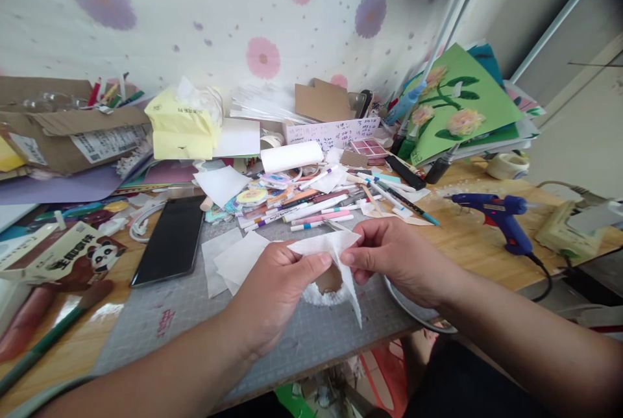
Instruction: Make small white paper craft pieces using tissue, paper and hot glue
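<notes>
A thin white sheet of tissue paper [324, 242] is stretched between my two hands over the cutting mat, with one strip of it hanging down. My left hand [287, 275] pinches it from the left, thumb on top. On the right, my right hand [382, 252] has its fingers closed on the paper's other edge. Below the paper, on the grey cutting mat [185, 327], lies a brown piece with a fluffy white rim [324, 298], partly covered by the paper. More white paper squares [243, 256] lie left of my left hand.
Pens and markers [316, 207] are heaped behind my hands. A black phone [170, 243] lies to the left, near a panda box [63, 252]. At right are a blue glue gun [501, 210] with its cord and a tape roll [507, 166]. A cardboard box [73, 126] stands back left.
</notes>
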Motion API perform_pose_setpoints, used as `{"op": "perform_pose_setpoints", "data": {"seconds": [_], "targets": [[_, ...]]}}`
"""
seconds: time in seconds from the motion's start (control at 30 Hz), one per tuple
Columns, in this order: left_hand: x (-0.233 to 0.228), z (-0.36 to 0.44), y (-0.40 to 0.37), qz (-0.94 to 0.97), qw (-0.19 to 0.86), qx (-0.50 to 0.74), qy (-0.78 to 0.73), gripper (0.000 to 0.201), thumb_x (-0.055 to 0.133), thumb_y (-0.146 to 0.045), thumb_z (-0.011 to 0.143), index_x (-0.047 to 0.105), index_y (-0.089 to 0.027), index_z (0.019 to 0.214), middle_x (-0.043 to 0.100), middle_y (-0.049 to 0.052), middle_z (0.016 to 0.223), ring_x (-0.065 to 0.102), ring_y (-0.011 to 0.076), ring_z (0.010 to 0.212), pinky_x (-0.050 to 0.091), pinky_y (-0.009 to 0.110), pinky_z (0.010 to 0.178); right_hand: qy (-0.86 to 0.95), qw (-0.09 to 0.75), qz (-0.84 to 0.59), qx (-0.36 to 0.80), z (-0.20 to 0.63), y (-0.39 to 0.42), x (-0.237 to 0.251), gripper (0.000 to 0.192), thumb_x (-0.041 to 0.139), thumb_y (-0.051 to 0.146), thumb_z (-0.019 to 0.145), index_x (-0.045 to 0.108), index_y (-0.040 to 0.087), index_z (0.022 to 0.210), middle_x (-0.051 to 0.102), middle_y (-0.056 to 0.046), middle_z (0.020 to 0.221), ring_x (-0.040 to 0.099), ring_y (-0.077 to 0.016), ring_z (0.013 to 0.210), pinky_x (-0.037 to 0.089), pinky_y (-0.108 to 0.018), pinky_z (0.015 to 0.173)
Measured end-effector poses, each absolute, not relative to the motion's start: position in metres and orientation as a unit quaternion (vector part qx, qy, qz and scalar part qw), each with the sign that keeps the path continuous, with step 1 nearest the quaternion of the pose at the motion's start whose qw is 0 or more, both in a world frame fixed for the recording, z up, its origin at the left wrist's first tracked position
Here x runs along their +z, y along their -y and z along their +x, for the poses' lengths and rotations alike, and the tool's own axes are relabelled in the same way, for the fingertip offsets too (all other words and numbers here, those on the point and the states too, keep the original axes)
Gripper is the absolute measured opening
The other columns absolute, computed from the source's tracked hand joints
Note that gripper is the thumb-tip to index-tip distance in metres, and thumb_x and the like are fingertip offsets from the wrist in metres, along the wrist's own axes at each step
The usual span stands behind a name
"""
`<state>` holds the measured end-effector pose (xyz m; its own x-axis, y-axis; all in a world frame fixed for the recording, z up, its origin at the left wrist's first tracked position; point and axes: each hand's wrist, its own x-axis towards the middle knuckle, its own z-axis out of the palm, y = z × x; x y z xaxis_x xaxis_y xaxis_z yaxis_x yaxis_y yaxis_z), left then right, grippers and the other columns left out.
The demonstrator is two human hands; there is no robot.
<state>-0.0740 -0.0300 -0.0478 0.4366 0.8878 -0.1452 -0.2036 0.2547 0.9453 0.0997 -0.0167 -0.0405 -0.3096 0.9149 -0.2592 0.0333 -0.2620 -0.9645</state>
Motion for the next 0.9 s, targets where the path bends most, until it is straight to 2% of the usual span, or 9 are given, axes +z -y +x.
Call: {"op": "perform_pose_setpoints", "data": {"seconds": [0.17,0.33,0.47,0.53,0.7,0.83,0.9], "targets": [[-0.0498,-0.0765,0.0283,0.515,0.673,0.365,-0.385,0.023,0.056,-0.028,0.082,0.067,-0.015,0.066,0.061,0.003,0.067,0.050,0.0164,0.067,0.039,0.028,0.068,0.524,0.320,-0.495,0.615,0.0998,0.0151,-0.0406,0.024,0.075,0.031,0.062,0.056,0.016,0.058,0.055,0.005,0.044,0.047,-0.0068,0.042,0.036,-0.020,0.045],[-0.0486,-0.0756,0.0267,0.510,0.676,0.369,-0.383,0.024,0.057,-0.028,0.082,0.064,-0.016,0.063,0.061,0.001,0.065,0.050,0.0155,0.066,0.039,0.026,0.069,0.524,0.321,-0.480,0.626,0.1029,0.0153,-0.0419,0.022,0.073,0.030,0.065,0.057,0.015,0.060,0.056,0.005,0.047,0.049,-0.0064,0.044,0.038,-0.020,0.046],[-0.0479,-0.0742,0.0266,0.503,0.689,0.364,-0.375,0.021,0.056,-0.028,0.082,0.070,-0.016,0.072,0.065,0.003,0.071,0.054,0.0178,0.070,0.040,0.027,0.070,0.501,0.332,-0.451,0.660,0.1041,0.0161,-0.0445,0.024,0.074,0.033,0.065,0.058,0.015,0.063,0.058,0.004,0.052,0.051,-0.0071,0.046,0.042,-0.021,0.050],[-0.0478,-0.0743,0.0268,0.519,0.679,0.358,-0.376,0.020,0.056,-0.029,0.082,0.071,-0.017,0.076,0.066,0.003,0.071,0.055,0.0187,0.070,0.040,0.027,0.069,0.515,0.327,-0.465,0.642,0.1029,0.0166,-0.0450,0.026,0.073,0.035,0.066,0.056,0.016,0.062,0.056,0.005,0.049,0.049,-0.0068,0.044,0.039,-0.020,0.047],[-0.0470,-0.0768,0.0260,0.581,0.626,0.331,-0.401,0.022,0.057,-0.030,0.081,0.069,-0.017,0.067,0.066,0.002,0.068,0.054,0.0186,0.069,0.037,0.026,0.068,0.564,0.299,-0.515,0.572,0.0998,0.0162,-0.0442,0.028,0.070,0.035,0.067,0.051,0.017,0.058,0.050,0.006,0.043,0.043,-0.0061,0.041,0.030,-0.020,0.042],[-0.0458,-0.0771,0.0254,0.579,0.633,0.333,-0.391,0.018,0.060,-0.031,0.079,0.070,-0.018,0.070,0.063,0.001,0.066,0.051,0.0176,0.065,0.037,0.025,0.064,0.579,0.299,-0.516,0.556,0.0997,0.0131,-0.0440,0.029,0.071,0.034,0.066,0.050,0.018,0.057,0.048,0.006,0.047,0.044,-0.0068,0.042,0.030,-0.021,0.042],[-0.0456,-0.0763,0.0253,0.567,0.643,0.339,-0.389,0.022,0.059,-0.033,0.080,0.069,-0.018,0.065,0.063,0.002,0.065,0.052,0.0184,0.066,0.038,0.026,0.067,0.579,0.299,-0.512,0.559,0.0997,0.0120,-0.0441,0.031,0.074,0.035,0.063,0.049,0.018,0.056,0.048,0.007,0.047,0.043,-0.0067,0.042,0.030,-0.021,0.042]]}}
